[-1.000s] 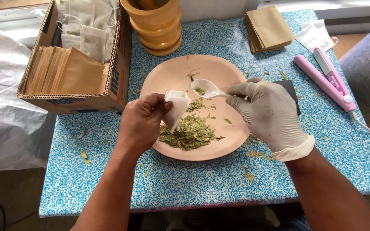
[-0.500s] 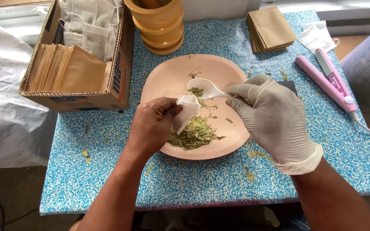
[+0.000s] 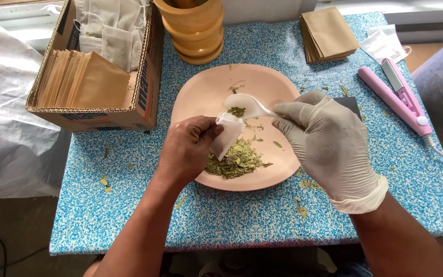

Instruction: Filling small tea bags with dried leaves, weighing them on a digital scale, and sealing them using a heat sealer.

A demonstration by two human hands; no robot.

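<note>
- Left hand [image 3: 188, 149] pinching white filter bag [image 3: 227, 134] open above pink plate [image 3: 208, 95].
- Gloved right hand [image 3: 324, 141] clasping white spoon [image 3: 244, 105], dried leaves [image 3: 237, 111] heaped at bag's mouth.
- Risk: tilted spoon spilling onto desk [image 3: 252, 215]; slack grip closing bag.

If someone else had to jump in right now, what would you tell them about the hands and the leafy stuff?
Left hand: bare, pinching a small white bag open over the pink plate.
Right hand: gloved, holding a white spoon with a few dried leaves in its bowl, right at the mouth of the bag.
Pile of dried leaves: on the near side of the plate, just under the bag.
Done: a spoonful is scooped up.
Left: that spoonful is not yet in the bag; most of the pile is still on the plate.
Nearby: cardboard box of brown envelopes and white bags on the left, pink sealing iron on the right.
</note>
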